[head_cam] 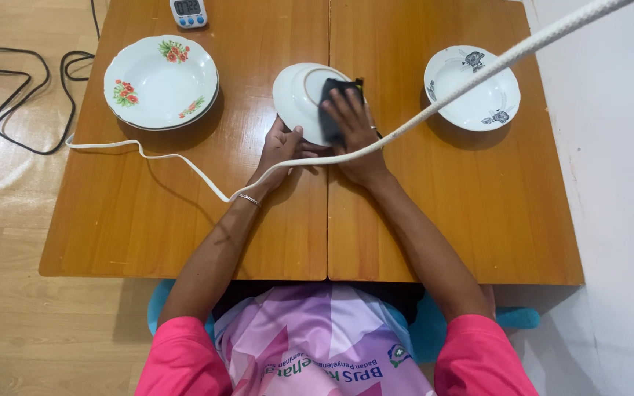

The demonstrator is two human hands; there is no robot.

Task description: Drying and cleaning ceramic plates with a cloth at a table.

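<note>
A white plate (296,95) is held tilted, underside up, over the middle of the wooden table (420,213). My left hand (282,147) grips its near rim, thumb on the underside. My right hand (356,132) presses a dark cloth (335,103) flat against the plate's right half, fingers spread over the cloth.
A stack of white plates with red flowers (161,81) sits at the back left. A white plate with dark butterfly prints (478,92) sits at the back right. A small digital timer (188,11) stands at the far edge. A white cable (434,110) crosses the table above my arms. Black cords (34,95) lie on the floor at left.
</note>
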